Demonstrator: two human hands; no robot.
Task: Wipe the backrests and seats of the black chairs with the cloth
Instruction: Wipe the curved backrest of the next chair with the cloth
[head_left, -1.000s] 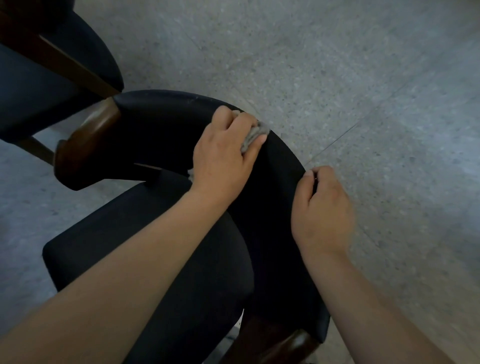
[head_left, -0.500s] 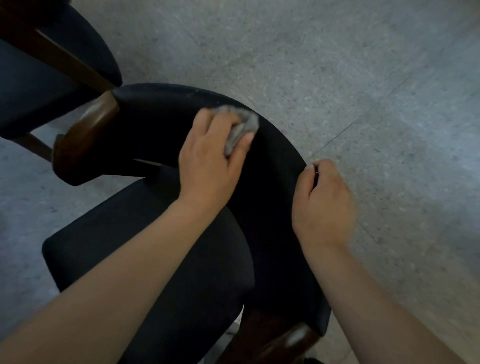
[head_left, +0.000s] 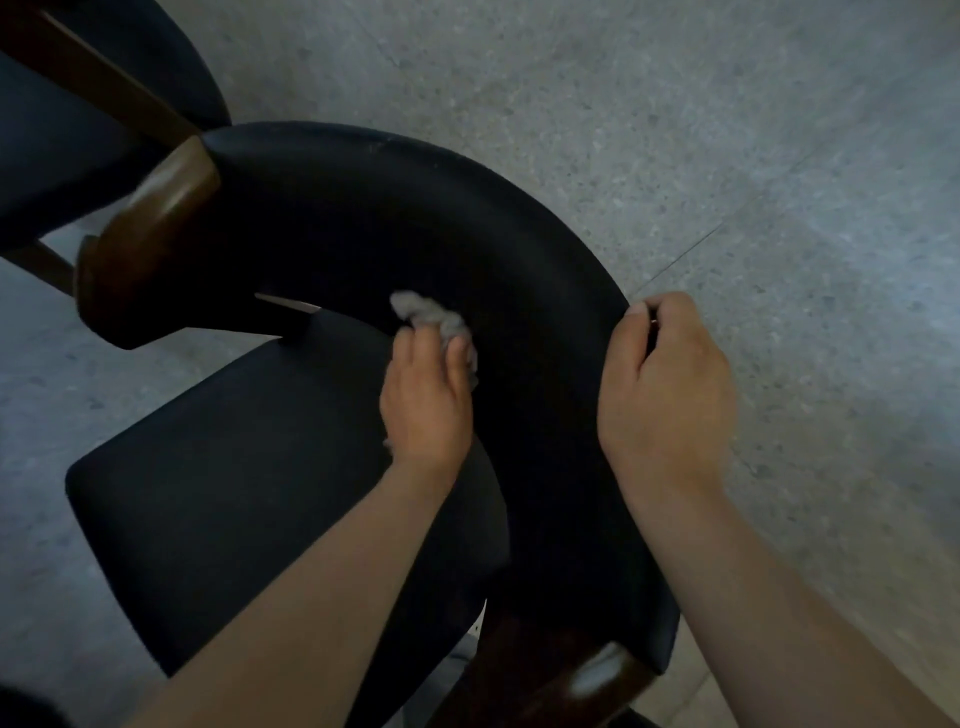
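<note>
A black chair fills the middle of the view, with a curved padded backrest (head_left: 415, 218) arching over a black seat (head_left: 249, 467). My left hand (head_left: 426, 400) grips a crumpled grey cloth (head_left: 431, 319) and presses it against the inner face of the backrest, low down near the seat. My right hand (head_left: 665, 384) curls over the top outer edge of the backrest on the right side and holds it.
Brown wooden armrest ends show at the left (head_left: 150, 228) and at the bottom right (head_left: 597, 680). A second black chair (head_left: 62, 135) with a wooden rail stands at the upper left. Grey speckled floor (head_left: 727, 156) surrounds them.
My left hand has slid the cloth from the top edge of the backrest down its inner face toward the seat. My right hand has kept its hold on the rim.
</note>
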